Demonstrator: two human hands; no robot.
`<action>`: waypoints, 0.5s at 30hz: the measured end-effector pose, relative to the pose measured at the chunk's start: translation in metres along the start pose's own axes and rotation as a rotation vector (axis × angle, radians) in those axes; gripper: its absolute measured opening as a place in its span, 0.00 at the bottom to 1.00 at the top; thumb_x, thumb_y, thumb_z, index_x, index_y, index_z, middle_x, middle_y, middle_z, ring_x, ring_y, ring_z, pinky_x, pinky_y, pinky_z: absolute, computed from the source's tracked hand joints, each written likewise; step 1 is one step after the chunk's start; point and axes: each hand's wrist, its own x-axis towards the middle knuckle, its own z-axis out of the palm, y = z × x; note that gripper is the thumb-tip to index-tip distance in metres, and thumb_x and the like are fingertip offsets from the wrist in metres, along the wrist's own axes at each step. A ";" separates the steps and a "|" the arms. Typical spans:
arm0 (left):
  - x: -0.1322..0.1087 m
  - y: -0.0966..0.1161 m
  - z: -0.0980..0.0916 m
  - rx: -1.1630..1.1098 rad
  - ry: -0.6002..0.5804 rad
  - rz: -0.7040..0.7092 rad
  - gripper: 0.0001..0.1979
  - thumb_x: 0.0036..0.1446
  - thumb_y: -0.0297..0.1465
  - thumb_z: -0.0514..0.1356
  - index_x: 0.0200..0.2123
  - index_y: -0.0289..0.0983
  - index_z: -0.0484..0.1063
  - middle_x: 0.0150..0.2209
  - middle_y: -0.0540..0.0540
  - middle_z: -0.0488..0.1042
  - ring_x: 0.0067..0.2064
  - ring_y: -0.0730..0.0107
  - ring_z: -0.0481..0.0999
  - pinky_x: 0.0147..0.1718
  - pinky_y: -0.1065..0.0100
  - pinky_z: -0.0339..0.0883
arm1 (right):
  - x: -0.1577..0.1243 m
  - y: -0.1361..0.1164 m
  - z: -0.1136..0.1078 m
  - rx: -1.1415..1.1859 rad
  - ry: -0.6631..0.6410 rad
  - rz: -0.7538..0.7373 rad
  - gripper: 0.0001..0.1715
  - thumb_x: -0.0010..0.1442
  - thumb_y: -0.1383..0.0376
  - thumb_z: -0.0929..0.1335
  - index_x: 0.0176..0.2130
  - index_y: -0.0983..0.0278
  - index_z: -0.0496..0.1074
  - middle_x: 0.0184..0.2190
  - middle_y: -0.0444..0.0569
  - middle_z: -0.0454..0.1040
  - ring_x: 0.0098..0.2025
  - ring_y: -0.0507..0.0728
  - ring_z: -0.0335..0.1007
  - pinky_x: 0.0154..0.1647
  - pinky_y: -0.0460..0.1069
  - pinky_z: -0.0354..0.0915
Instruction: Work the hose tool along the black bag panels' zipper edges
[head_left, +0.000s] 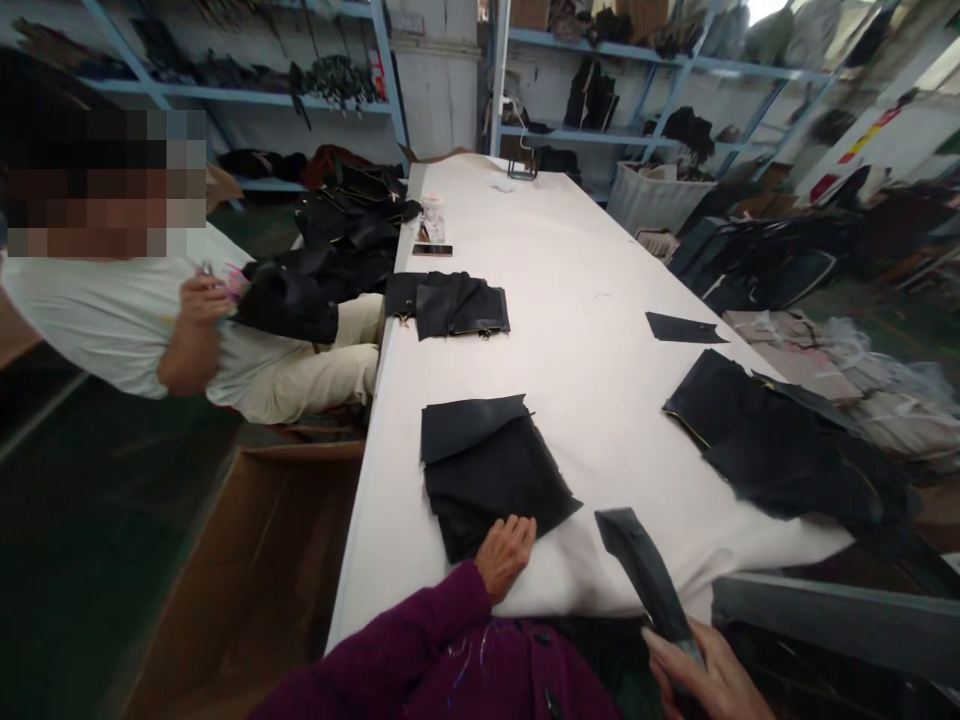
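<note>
The left hand [506, 553], fingers spread flat, presses on the near edge of a stack of black, roughly square fabric pieces [487, 470] lying on the long white table [570, 300], its top piece folded over at one corner. The right hand [709, 675] grips a narrow black strip of material [645, 575], matte and slightly curved, slanting up over the table's front edge. Another dark heap of fabric [787, 450] lies to the right. A seated person's hand [202, 298] works at the far left.

On the table [585, 300], the nearest fabric stack [487, 470] lies at the near edge. A second stack [457, 305] lies behind it, a larger pile [780, 440] to its right, and a cardboard box [247, 580] stands left of the table.
</note>
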 end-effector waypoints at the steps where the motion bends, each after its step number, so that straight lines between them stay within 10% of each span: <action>1: 0.000 0.000 -0.001 -0.029 -0.002 -0.009 0.22 0.56 0.21 0.49 0.55 0.28 0.55 0.41 0.38 0.65 0.43 0.57 0.64 0.39 0.57 0.63 | 0.006 0.002 0.002 0.007 -0.013 -0.001 0.31 0.57 0.42 0.58 0.22 0.65 0.61 0.13 0.44 0.63 0.18 0.51 0.62 0.24 0.45 0.59; 15: 0.015 -0.016 -0.002 -0.474 0.089 -0.149 0.12 0.59 0.24 0.47 0.46 0.35 0.61 0.41 0.44 0.62 0.42 0.70 0.66 0.44 0.68 0.65 | 0.059 0.018 0.014 0.000 -0.110 0.011 0.27 0.54 0.44 0.62 0.31 0.66 0.58 0.14 0.38 0.59 0.14 0.48 0.56 0.15 0.44 0.54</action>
